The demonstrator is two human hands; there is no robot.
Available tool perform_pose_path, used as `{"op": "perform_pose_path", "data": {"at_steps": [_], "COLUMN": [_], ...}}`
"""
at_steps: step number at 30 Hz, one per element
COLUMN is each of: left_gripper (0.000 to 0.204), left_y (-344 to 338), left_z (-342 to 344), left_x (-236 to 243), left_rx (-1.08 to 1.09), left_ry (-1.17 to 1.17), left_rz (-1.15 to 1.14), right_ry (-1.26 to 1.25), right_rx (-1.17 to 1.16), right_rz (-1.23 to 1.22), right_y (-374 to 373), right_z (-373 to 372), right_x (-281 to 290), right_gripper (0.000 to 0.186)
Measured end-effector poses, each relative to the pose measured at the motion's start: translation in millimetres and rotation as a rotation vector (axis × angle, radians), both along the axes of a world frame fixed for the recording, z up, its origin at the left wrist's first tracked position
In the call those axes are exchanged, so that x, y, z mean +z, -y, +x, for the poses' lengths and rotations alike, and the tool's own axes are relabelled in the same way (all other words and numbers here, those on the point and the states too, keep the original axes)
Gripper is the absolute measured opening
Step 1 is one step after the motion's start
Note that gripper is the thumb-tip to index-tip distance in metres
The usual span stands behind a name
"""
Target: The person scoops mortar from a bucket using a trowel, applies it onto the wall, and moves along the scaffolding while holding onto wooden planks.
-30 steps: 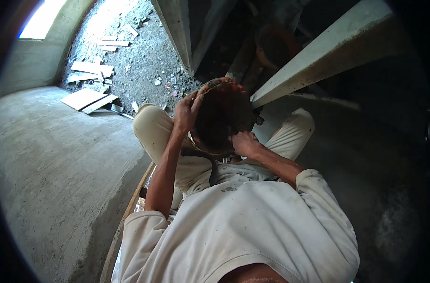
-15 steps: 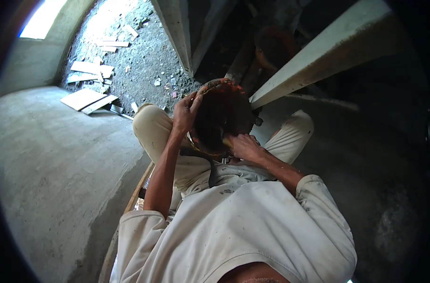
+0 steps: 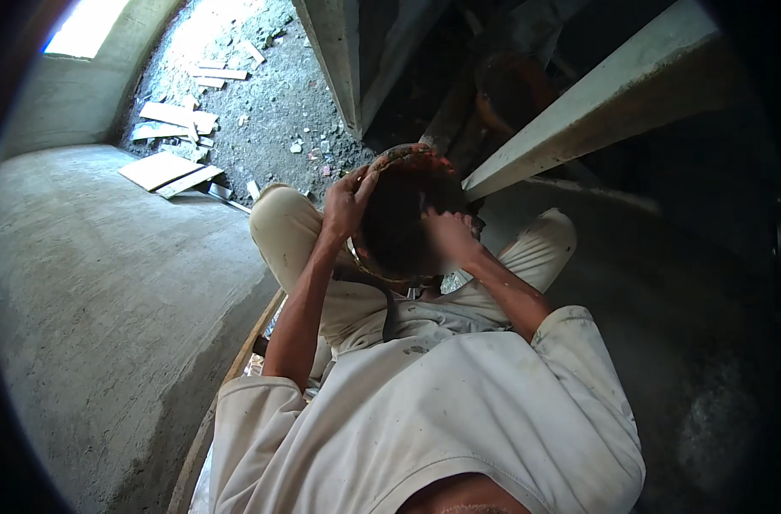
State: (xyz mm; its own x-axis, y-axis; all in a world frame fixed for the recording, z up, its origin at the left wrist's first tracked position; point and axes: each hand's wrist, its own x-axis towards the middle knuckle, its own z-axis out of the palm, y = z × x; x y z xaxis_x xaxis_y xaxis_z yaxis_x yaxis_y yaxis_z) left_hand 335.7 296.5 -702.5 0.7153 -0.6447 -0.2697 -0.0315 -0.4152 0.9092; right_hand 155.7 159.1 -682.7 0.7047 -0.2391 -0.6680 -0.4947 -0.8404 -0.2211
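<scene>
A round, dirt-crusted bucket (image 3: 390, 227) with an orange-red rim is tilted toward me between my knees; its inside is dark. My left hand (image 3: 346, 204) is closed over its left rim, fingers lying along the edge. Over the bucket's right side, my right hand (image 3: 453, 240) is closed and smeared by motion. What it grips cannot be made out now; half a second ago a short tan handle showed at its fingers.
Pale concrete posts (image 3: 613, 94) slant close beyond the bucket. Broken white boards (image 3: 163, 171) lie on rubble-strewn ground (image 3: 271, 111) at the far left. A smooth concrete surface (image 3: 108, 274) spreads left of me. In the dark behind is another orange-rimmed container (image 3: 510, 90).
My right hand has moved up and to the right, from low inside the bucket toward its right side. The left hand keeps its hold on the rim; the view has shifted slightly.
</scene>
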Motion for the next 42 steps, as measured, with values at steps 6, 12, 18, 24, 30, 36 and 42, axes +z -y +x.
{"op": "perform_pose_path", "data": {"at_steps": [6, 12, 18, 24, 30, 36, 42], "left_gripper": [0.038, 0.037, 0.036, 0.036, 0.037, 0.037, 0.043], "left_y": [-14.9, 5.7, -8.7, -0.2, -11.4, 0.9, -8.4], "left_z": [-0.9, -0.7, 2.8, 2.2, 7.4, 5.9, 3.2], "left_x": [-0.3, 9.0, 20.2, 20.1, 7.8, 19.6, 8.2], "left_rx": [0.018, -0.026, 0.002, -0.035, 0.003, 0.019, -0.006], "left_ry": [-0.028, -0.033, -0.126, -0.076, -0.077, 0.034, 0.075], "left_rz": [-0.036, -0.077, -0.072, 0.046, -0.001, 0.011, 0.052], "right_ry": [-0.176, 0.156, -0.062, -0.035, -0.061, -0.003, -0.141], "right_rx": [0.156, 0.007, 0.163, 0.073, 0.151, 0.021, 0.007], "right_rz": [0.263, -0.037, 0.295, -0.092, 0.233, -0.033, 0.201], "right_y": [-8.4, -13.0, -20.3, 2.8, -16.7, 4.7, 14.3], "right_z": [-22.2, -12.6, -33.0, 2.3, -37.4, -21.1, -32.8], "right_x": [16.6, -16.7, 19.5, -21.3, 19.8, 8.5, 29.9], "right_gripper": [0.044, 0.044, 0.043, 0.039, 0.033, 0.031, 0.041]}}
